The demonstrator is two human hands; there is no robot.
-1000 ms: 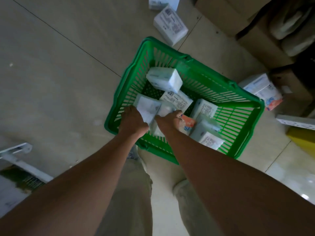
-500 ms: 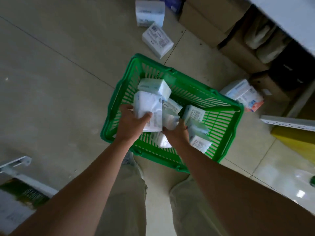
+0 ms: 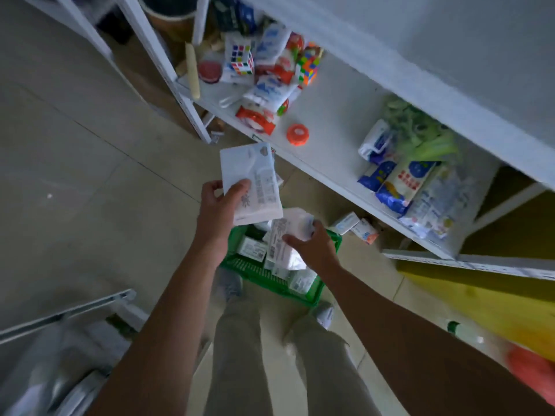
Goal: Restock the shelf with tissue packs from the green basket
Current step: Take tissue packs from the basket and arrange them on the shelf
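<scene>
**Head view.** The green basket [image 3: 249, 269] stands on the floor [image 3: 75, 175] at the person's feet. It holds several white tissue packs [image 3: 251, 249] lying at odd angles (their number cannot be counted behind the hands). The white shelf [image 3: 339, 115] runs from 11 o'clock to 4 o'clock and carries puzzle cubes [image 3: 240, 57], an orange tape roll [image 3: 297, 134] and blue-and-white bags [image 3: 390, 178]. Two loose packs [image 3: 345, 222] lie on the floor below its edge.

Half a second earlier both hands were low inside the basket. Now they are raised above it, each with a pack, and the view has swung up to the shelf.

The left hand [image 3: 219, 211] grips the upper pack [image 3: 249, 172] by its lower corner, thumb across the near face and the other fingers hidden behind. This pack projects toward 12 o'clock. The right hand [image 3: 316, 249] clasps a second pack [image 3: 282, 238] lying at its 10 o'clock, thumb on the printed face and fingers curled over the far edge.
</scene>
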